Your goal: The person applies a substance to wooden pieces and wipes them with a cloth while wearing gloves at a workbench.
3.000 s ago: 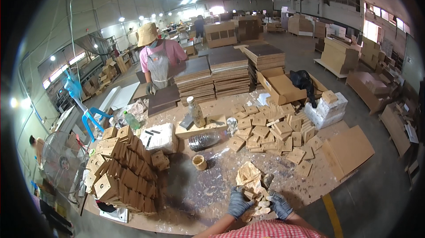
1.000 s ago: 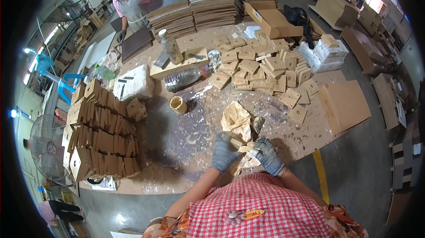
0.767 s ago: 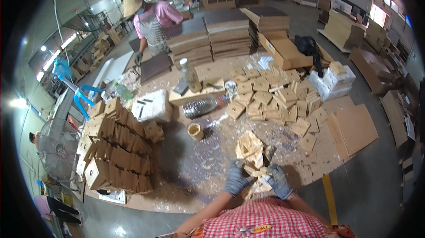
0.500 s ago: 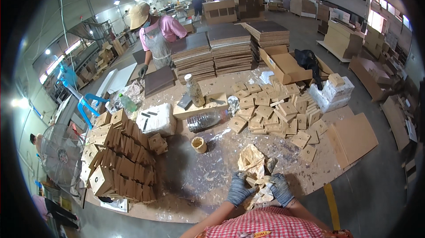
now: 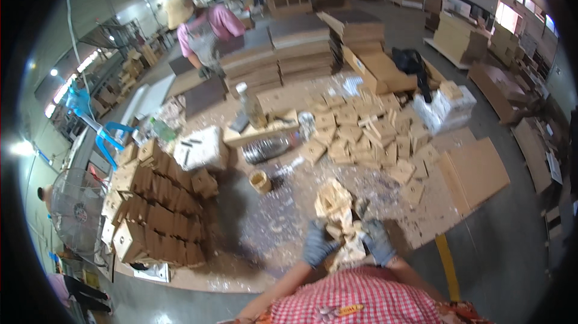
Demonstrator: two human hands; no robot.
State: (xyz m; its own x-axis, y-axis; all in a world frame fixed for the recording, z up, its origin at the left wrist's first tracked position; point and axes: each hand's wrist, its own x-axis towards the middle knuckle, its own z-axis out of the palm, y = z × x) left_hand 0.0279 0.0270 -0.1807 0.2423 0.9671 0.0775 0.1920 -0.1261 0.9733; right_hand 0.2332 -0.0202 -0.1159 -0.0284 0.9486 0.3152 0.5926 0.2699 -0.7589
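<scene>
My gloved left hand [image 5: 319, 244] and my gloved right hand [image 5: 378, 242] are close together at the table's near edge, in front of my checked apron. Both have their fingers closed around small pale tan pieces [image 5: 348, 229] between them, too blurred to name. Just beyond the fingers lies a crumpled cream-coloured wrapping [image 5: 333, 199], perhaps paper or cloth; more of it spreads below the hands. A small tan cup [image 5: 260, 182] stands farther left on the stained table [image 5: 271, 221].
Tall stacks of wooden blocks [image 5: 159, 209] fill the left side. Loose square wooden pieces with holes [image 5: 355, 137] are heaped at the back right, near a cardboard sheet [image 5: 474, 173]. Bottles [image 5: 265, 148] lie and stand mid-table. A co-worker [image 5: 208, 32] stands behind board stacks [image 5: 301, 47].
The view has shifted slightly and blurred. My hands stay together over the crumpled wrapping, with their fingers a little moved. Across the table, the co-worker's gloved hand has moved off the dark board's left edge.
</scene>
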